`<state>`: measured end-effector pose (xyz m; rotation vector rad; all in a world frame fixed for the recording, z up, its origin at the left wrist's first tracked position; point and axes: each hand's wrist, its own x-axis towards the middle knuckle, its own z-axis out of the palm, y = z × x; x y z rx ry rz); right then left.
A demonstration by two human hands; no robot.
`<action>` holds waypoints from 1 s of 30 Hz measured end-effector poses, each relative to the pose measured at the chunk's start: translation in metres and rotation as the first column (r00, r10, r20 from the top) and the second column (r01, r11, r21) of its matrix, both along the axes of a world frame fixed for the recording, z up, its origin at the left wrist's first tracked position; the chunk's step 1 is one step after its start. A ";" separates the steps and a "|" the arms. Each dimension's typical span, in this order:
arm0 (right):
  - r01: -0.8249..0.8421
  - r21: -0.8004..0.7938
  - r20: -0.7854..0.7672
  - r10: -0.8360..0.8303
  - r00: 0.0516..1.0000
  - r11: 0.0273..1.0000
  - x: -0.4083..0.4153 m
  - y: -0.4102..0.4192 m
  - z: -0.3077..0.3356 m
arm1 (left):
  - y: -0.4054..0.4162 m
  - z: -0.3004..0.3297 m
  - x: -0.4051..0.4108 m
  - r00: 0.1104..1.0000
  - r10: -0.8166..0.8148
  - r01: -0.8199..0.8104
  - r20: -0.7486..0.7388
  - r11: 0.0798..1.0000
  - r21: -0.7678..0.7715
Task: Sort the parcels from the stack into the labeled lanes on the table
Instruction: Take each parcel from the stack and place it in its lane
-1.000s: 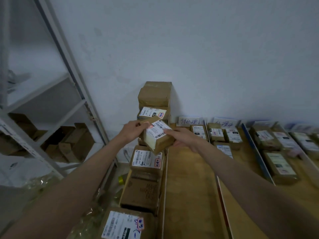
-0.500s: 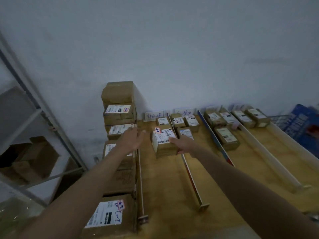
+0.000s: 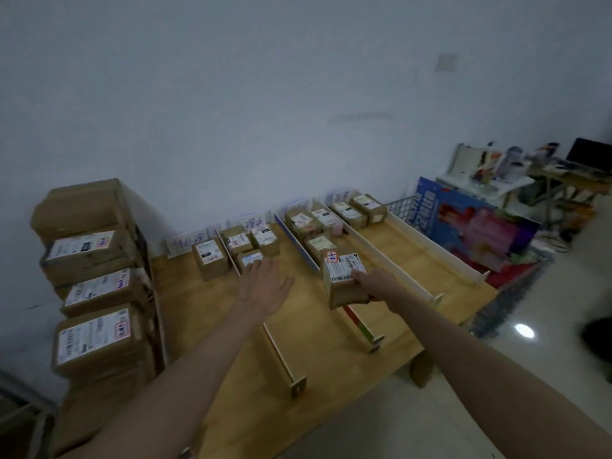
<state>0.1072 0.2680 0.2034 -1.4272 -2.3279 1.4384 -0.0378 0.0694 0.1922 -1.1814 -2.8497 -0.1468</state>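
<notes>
- The parcel (image 3: 346, 278), a small brown box with a white shipping label and a red-edged sticker on top, is held in the air above the table (image 3: 331, 369), over the near part of the dividers between the middle lanes.
- The right hand (image 3: 372, 283) grips it by its near right side, thumb on the label face and fingers under or behind; the parcel tilts a little toward the camera.
- The left hand (image 3: 265, 288) holds nothing: fingers straight and spread, palm down, hovering over the second lane just in front of a small box (image 3: 252, 261) already lying there.
- The lanes run from the near edge to the wall, split by thin upright strips, with handwritten cards (image 3: 185, 245) standing at the far end; several lanes already hold parcels near those cards.
- The stack (image 3: 94, 286) of labelled boxes stands at the left of the table, well apart from the carried parcel.
- Judged step: carrying one parcel to its lane, not yet set down.
- Next, the sticker must be matched to a lane card, then the parcel lowered flat between two strips, behind or beside those already there, without knocking a divider. The writing is too blurred to tell which lane.
</notes>
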 end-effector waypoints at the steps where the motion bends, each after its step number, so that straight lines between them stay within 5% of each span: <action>1: 0.017 0.005 -0.002 -0.017 1.000 1.000 0.009 0.013 -0.001 | 0.015 -0.001 0.007 1.000 -0.021 0.021 -0.007 1.000 -0.003; 17: 0.006 -0.011 0.058 -0.005 0.998 1.000 0.113 0.223 -0.041 | 0.226 -0.045 0.100 0.999 -0.034 0.035 0.036 0.999 -0.036; 30: -0.077 0.093 0.092 0.068 0.993 0.993 0.055 0.350 -0.072 | 0.359 -0.074 0.039 1.000 0.014 -0.014 0.005 0.998 -0.061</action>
